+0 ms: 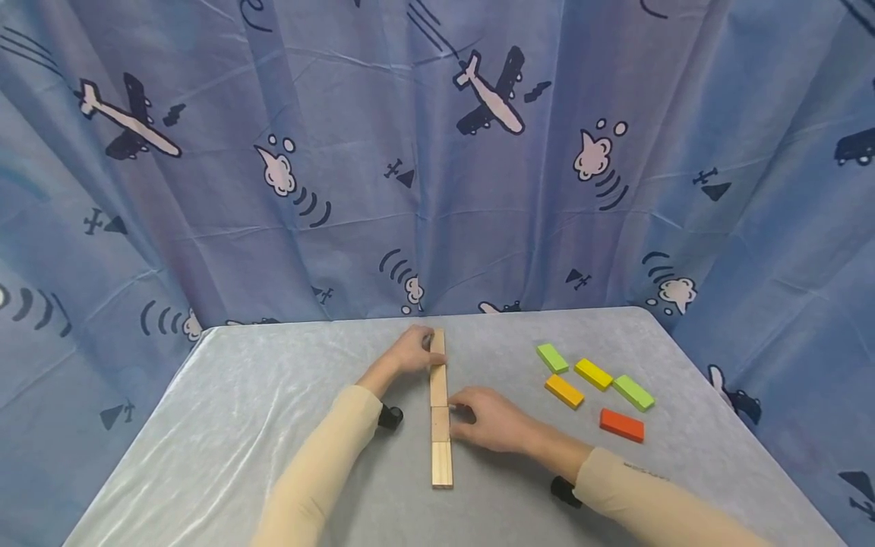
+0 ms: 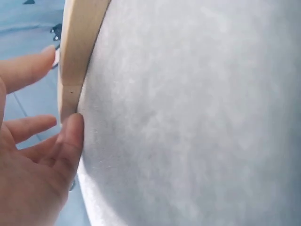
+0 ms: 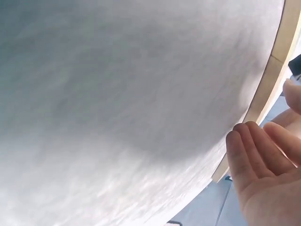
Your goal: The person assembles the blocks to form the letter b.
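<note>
Several plain wooden blocks [image 1: 440,424] lie end to end in a straight row running away from me on the cloth-covered table. My left hand [image 1: 410,349] is at the far end of the row, its thumb over the last block. In the left wrist view, a fingertip of this hand [image 2: 37,165] rests at the end of the wooden row [image 2: 77,52], with the other fingers spread. Beside the row's right side is my right hand [image 1: 495,419], its fingers loosely bent. The right wrist view shows those fingertips [image 3: 241,129] right at the blocks' side [image 3: 268,80].
To the right lie loose coloured blocks: two green [image 1: 552,358] [image 1: 633,392], one yellow [image 1: 593,374], one orange [image 1: 564,391] and one red [image 1: 622,425]. A pale cloth [image 1: 273,425] covers the table. Behind it hangs a blue curtain [image 1: 355,152] with airplane prints.
</note>
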`<state>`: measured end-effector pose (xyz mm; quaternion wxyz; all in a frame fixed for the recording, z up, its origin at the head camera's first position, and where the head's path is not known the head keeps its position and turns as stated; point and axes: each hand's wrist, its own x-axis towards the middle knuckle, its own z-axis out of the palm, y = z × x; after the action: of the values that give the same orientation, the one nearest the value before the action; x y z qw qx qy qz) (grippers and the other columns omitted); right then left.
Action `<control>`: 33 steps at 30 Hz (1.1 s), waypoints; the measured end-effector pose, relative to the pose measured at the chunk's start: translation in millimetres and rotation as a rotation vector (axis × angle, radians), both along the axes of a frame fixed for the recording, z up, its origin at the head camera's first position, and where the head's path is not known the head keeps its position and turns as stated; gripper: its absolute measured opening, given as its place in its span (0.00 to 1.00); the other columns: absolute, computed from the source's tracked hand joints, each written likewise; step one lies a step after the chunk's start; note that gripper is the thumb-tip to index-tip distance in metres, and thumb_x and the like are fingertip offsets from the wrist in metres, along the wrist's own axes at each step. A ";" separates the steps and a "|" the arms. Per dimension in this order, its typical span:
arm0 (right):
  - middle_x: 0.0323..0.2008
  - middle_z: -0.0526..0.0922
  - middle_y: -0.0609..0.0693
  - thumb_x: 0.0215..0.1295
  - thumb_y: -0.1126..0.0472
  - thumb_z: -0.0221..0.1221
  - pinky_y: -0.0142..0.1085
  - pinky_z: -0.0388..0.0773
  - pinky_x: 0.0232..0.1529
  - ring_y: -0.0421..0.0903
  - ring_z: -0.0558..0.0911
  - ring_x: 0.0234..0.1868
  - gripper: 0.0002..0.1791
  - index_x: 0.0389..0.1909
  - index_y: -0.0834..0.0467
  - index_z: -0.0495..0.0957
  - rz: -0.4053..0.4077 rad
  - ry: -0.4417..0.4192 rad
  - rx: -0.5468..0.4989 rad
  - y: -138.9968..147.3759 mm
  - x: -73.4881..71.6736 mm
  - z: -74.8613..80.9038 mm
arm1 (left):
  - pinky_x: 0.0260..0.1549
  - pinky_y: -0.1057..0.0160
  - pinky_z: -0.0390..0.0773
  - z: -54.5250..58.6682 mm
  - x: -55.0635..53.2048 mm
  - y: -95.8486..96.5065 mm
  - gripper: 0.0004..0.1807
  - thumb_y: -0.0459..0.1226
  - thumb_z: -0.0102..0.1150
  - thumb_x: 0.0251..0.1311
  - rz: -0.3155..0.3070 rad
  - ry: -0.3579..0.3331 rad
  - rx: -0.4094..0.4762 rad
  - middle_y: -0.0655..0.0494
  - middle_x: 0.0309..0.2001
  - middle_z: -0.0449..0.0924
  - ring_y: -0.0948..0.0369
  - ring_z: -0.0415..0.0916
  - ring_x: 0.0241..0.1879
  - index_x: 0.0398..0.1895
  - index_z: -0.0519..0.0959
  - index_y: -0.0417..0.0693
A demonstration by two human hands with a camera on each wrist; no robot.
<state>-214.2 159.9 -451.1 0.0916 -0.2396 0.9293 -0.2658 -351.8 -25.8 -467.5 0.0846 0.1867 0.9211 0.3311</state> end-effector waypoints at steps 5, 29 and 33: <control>0.51 0.84 0.53 0.64 0.59 0.69 0.49 0.78 0.57 0.51 0.81 0.53 0.22 0.56 0.64 0.81 -0.021 0.001 0.022 12.4 3.0 4.6 | 0.65 0.48 0.70 5.3 9.5 -4.1 0.35 0.43 0.69 0.61 -0.025 0.022 -0.016 0.37 0.64 0.72 0.46 0.70 0.64 0.67 0.71 0.32; 0.45 0.86 0.49 0.64 0.60 0.69 0.47 0.82 0.51 0.48 0.83 0.47 0.14 0.49 0.61 0.84 -0.075 0.100 0.068 76.2 15.7 11.1 | 0.44 0.56 0.76 5.6 56.2 -18.6 0.24 0.41 0.69 0.61 -0.148 0.076 -0.030 0.45 0.48 0.73 0.56 0.70 0.43 0.58 0.79 0.38; 0.44 0.86 0.50 0.64 0.61 0.69 0.47 0.83 0.49 0.49 0.83 0.47 0.14 0.48 0.62 0.84 -0.078 0.111 0.064 84.3 17.3 13.5 | 0.45 0.56 0.77 6.2 64.4 -19.6 0.25 0.43 0.69 0.62 -0.162 0.083 -0.029 0.47 0.49 0.73 0.56 0.71 0.45 0.59 0.79 0.39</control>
<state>-196.9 244.2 -437.6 0.0373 -0.2146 0.9495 -0.2258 -287.4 -45.3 -461.3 0.0758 0.2730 0.9103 0.3018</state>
